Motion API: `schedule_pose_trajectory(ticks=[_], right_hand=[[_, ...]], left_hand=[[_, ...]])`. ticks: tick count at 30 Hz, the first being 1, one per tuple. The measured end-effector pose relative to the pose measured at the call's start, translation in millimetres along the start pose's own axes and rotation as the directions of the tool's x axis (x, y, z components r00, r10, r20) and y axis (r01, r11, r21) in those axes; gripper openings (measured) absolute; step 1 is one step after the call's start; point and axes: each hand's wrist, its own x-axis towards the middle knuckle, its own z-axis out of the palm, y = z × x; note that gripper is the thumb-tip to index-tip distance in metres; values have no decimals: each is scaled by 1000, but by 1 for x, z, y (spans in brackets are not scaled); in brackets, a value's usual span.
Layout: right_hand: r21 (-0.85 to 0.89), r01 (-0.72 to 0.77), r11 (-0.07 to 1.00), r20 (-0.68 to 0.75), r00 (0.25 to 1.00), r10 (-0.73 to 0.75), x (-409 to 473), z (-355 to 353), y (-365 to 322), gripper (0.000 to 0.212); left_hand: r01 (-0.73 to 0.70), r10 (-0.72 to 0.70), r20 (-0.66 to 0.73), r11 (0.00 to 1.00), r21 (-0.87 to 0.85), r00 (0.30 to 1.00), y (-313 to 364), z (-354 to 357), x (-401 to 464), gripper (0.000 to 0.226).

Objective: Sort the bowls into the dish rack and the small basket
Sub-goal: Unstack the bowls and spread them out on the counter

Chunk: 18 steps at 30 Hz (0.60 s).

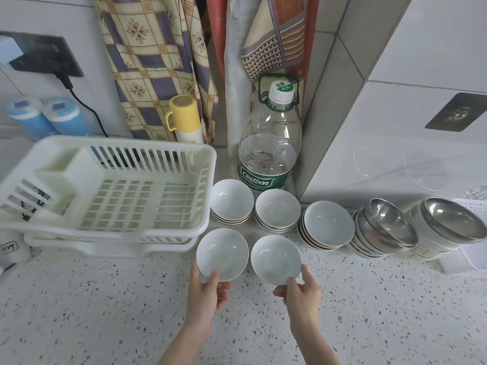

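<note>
Left hand [205, 291] pinching a white bowl [222, 254] by its rim, right hand [303, 292] pinching a second white bowl [275, 259], both above the counter [105, 299], beside the white dish rack [110, 188], stacked bowls [276, 209] behind

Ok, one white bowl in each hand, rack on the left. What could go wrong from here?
1. Each hand, left and right, pinches its white bowl, left and right, only at the near rim, so either could tip or slip.
2. The white bowl stacks sit just behind; a swing toward the dish rack could knock them.
3. The steel bowl stacks lean sideways and might slide if bumped.
</note>
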Motion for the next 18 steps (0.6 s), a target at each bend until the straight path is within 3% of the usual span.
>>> schedule_pose_trajectory(ticks=[10,18], right_hand=[[25,-1,1000,-11,1000,1,-5,3,0,65],[80,-55,995,41,998,52,-12,8,-3,52]], left_hand=[[9,-9,5,999,52,1000,1,1,-1,51],[59,-60,18,997,46,998,-5,-2,2,47]])
